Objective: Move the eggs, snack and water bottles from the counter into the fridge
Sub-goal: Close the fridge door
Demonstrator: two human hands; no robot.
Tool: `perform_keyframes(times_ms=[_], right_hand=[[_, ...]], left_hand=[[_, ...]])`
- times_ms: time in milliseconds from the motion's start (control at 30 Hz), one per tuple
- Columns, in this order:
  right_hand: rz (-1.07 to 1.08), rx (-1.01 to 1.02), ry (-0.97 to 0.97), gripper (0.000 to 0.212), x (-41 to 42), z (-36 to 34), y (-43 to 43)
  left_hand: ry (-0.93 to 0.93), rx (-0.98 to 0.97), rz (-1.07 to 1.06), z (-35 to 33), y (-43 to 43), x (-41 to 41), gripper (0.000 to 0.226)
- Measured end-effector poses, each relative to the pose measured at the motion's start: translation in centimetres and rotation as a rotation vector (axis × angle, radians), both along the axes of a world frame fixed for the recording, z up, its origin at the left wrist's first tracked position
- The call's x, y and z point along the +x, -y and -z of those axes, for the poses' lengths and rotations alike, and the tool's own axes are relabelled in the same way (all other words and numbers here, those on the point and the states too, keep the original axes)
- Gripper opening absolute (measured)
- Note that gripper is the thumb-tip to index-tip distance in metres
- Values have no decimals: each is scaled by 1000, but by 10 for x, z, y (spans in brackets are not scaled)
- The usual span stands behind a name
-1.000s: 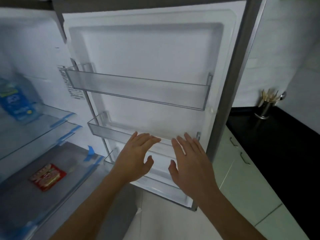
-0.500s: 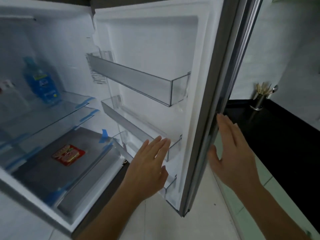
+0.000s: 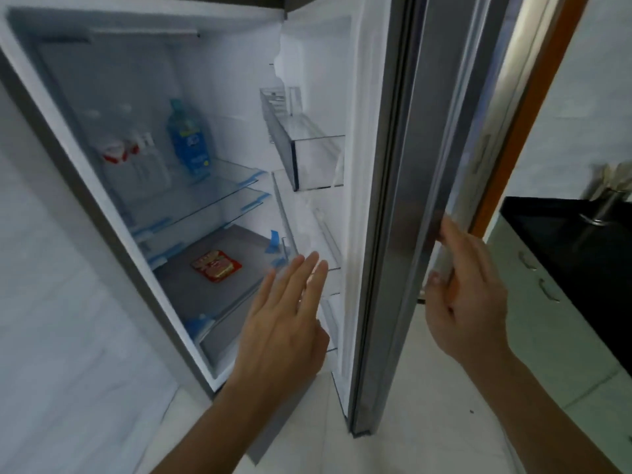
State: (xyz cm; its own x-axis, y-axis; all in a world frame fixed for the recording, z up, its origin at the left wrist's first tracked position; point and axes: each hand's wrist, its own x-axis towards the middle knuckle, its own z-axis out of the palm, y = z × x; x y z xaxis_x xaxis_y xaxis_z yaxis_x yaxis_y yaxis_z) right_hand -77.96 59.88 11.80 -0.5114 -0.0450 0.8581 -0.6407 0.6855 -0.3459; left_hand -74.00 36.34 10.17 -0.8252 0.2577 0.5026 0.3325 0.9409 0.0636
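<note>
the fridge [image 3: 102, 234] stands open. the right hand [image 3: 466, 302] grips the outer edge of its door [image 3: 403, 200]; the left hand [image 3: 284, 323] hovers released, fingers spread. a blue bottle [image 3: 188, 140] stands on the upper shelf's back edge, the red snack [image 3: 216, 266] lies mid-bottom shelf.

The fridge [image 3: 113, 234] has glass shelves. On the top shelf [image 3: 212, 186] stand a blue bottle [image 3: 188, 140] and a clear bottle [image 3: 143, 159] with a red and white label, side by side. A red snack [image 3: 216, 265] lies flat on the grey bottom shelf [image 3: 191, 289]. The black table [image 3: 581, 248] holds a metal cup [image 3: 607, 203].
</note>
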Motion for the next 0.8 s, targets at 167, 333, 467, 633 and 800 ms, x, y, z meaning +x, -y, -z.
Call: perform_keyframes(times_ms=[167,333,467,633,800], right_hand=[[-264,10,-86,44,-17,-5,37],[-518,80,-31,48,-65,6,74],[-659,182,17,56,-102,3,104],[-717,404,-2,68,-134,-4,136],[-720,526,-35,77,-153,-2,163]], left_hand=[[-49,14,-144,-13,16,23,77],[-161,98,-317,-24,21,28,71],[-289,140,-458,-28,19,22,77],[-428,12,-591,-39,4,7,78],[-258,-188,-797,-46,17,-10,74]])
